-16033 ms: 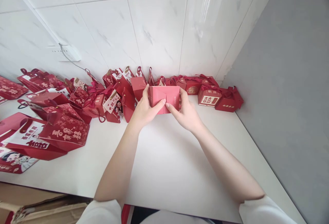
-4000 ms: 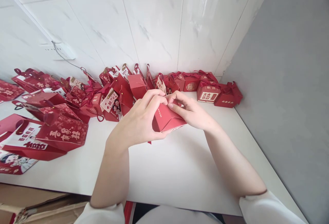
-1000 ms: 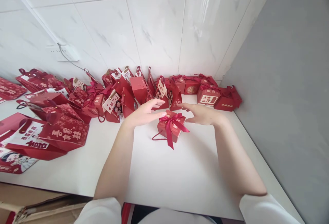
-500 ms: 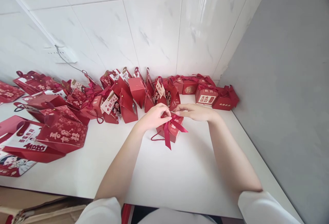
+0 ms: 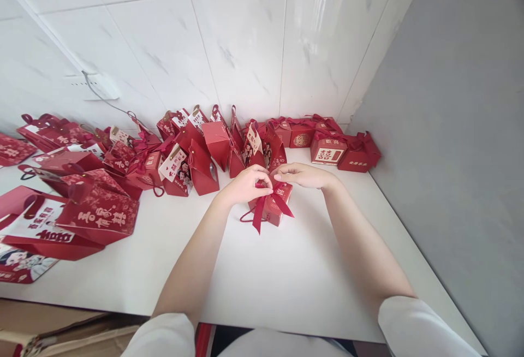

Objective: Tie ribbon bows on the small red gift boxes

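A small red gift box [image 5: 272, 210] sits on a white table [image 5: 303, 280], in front of the wearer, with a red ribbon [image 5: 258, 217] tied in a bow on top. The left hand [image 5: 248, 185] has its grip pinching the bow between thumb and fingertips; the right hand [image 5: 303, 176] reaches the bow's far side, its grip too hidden to tell. Other red boxes [image 5: 203, 174] crowd together behind, towards a white tiled wall [image 5: 241, 46].

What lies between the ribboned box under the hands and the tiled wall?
In the head view, red boxes, one with a pale tag, stand between the ribboned box and the tiled wall.
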{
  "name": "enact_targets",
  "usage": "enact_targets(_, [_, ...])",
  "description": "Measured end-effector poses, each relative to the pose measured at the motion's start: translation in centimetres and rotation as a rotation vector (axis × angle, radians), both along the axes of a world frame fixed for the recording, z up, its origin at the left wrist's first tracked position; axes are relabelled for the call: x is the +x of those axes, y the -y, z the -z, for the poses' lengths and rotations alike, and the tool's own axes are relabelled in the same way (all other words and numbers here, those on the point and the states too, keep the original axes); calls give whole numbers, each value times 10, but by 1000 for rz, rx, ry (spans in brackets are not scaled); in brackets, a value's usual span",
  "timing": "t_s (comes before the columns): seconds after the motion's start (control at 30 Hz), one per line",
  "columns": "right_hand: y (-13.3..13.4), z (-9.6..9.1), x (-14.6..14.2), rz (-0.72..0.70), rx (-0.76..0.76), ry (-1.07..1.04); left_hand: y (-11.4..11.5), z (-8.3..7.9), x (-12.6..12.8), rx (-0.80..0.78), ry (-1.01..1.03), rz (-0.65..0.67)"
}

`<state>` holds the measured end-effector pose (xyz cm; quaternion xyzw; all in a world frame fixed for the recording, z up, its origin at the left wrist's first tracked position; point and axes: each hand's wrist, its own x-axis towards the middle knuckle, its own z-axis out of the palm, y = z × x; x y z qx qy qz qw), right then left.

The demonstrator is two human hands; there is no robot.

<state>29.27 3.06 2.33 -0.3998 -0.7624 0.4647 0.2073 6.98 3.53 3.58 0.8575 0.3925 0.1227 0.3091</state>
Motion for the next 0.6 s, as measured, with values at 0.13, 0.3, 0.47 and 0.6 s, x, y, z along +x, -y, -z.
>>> enact_targets(0.13, [-3, 7, -3, 38, 2, -48, 0, -3, -2, -2, 26, 12])
enact_targets(0.3, [-1, 3, -1, 139, 26, -143, -6, -10, -23, -68, 42, 66])
enact_targets(0.47, [5, -5, 2, 198, -11, -148, -14, -1, -37, -193, -18, 197])
enact_targets(0.6, [10, -11, 2, 191, 2, -22, -17, 6, -33, -227, 30, 167])
